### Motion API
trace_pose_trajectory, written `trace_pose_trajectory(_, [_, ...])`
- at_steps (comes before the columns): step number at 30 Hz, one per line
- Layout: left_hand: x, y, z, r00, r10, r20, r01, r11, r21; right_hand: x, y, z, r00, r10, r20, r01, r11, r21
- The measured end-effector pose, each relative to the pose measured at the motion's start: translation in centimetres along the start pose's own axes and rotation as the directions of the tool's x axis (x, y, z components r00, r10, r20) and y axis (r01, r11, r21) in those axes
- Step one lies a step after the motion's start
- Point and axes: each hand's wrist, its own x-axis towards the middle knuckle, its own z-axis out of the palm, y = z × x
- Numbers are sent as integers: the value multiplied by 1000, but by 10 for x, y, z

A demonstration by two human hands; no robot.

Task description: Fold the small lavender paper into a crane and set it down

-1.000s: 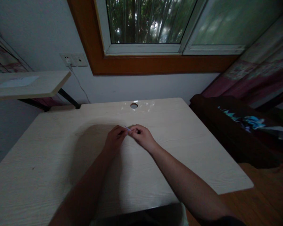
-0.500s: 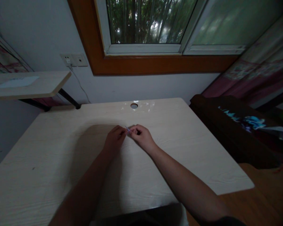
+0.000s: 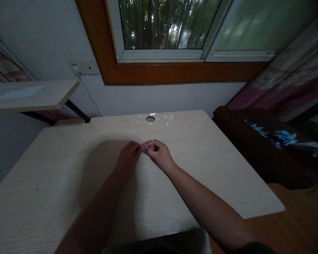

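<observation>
Pale sliver (image 3: 143, 144), too small to identify, pinched between 2 hands above the middle of the desk (image 3: 214, 155), nearer its far edge. Left hand (image 3: 128, 156) curled narrow on one end; right hand (image 3: 159, 153) curled narrow on the other, fingertips touching. Round cable hole (image 3: 150, 119) at far edge.

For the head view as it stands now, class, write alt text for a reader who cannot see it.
Two hands, left hand and right hand, meet over a pale desk, pinching a tiny pale strip between their fingertips. A round hole sits near the desk's far edge, below a window.
</observation>
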Motion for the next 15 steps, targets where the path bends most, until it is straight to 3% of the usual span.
trace_pose_trajectory(15, [0, 6, 3, 998, -37, -44, 35, 998, -47, -2, -7, -1, 999, -33, -7, 33, 999, -32])
